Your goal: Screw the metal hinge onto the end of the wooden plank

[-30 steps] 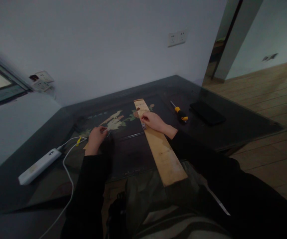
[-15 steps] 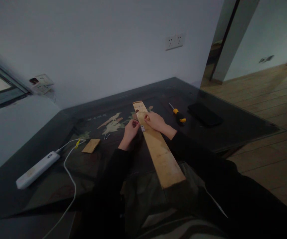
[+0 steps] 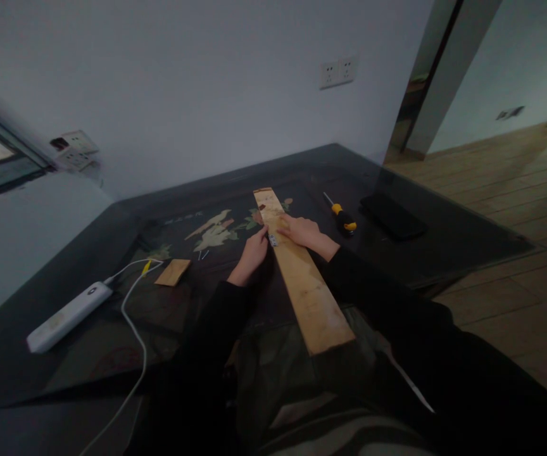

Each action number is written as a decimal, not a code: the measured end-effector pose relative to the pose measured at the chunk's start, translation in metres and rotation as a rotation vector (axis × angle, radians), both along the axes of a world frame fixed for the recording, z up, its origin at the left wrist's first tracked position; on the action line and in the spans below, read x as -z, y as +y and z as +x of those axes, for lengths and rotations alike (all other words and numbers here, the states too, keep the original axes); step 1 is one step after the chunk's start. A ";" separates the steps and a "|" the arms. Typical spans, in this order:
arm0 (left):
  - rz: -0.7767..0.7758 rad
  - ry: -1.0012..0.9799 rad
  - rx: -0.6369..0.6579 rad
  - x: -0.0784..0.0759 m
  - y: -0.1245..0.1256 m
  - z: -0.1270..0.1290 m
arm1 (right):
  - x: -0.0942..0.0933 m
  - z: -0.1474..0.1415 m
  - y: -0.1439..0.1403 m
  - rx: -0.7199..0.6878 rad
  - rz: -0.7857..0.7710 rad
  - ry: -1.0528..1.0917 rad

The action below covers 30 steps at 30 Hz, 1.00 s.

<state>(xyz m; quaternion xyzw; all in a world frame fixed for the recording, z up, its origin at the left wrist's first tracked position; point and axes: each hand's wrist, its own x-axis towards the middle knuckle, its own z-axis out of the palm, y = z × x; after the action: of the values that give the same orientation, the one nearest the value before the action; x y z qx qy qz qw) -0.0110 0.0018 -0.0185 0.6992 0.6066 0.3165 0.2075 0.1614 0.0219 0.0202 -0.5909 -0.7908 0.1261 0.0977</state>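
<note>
A long, narrow wooden board runs away from me across the dark table, its near end over my lap. A small metal piece, like a hinge, sits at the board's left edge. My left hand is closed at that edge, fingertips just beside the metal piece and thumb by the board's top. From the right, my right hand rests over the board with its fingers curled onto the wood. Whether anything small is under those fingers is hidden.
Right of the board lie a yellow-and-black screwdriver and a black phone-like slab. Two small screws and a small wooden piece lie left. A white power strip with its cable occupies the table's left side.
My left fingers, earlier pinched and raised beside the board, have moved in against its edge. My right hand has gone from a pinch to lying lower over the board. The view shifted slightly.
</note>
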 end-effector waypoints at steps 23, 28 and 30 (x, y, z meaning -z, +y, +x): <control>0.007 0.043 0.020 -0.003 -0.002 -0.005 | 0.001 -0.001 -0.001 -0.001 0.010 -0.018; 0.044 0.045 -0.080 -0.006 0.002 -0.007 | 0.000 -0.001 0.000 0.002 -0.008 -0.011; 0.011 0.071 -0.115 -0.006 0.003 -0.007 | 0.000 -0.001 0.000 0.000 -0.013 -0.010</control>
<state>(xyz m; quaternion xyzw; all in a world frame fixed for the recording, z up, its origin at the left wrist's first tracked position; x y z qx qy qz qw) -0.0183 0.0047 -0.0129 0.6751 0.6511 0.3060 0.1634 0.1606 0.0215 0.0204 -0.5922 -0.7904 0.1283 0.0900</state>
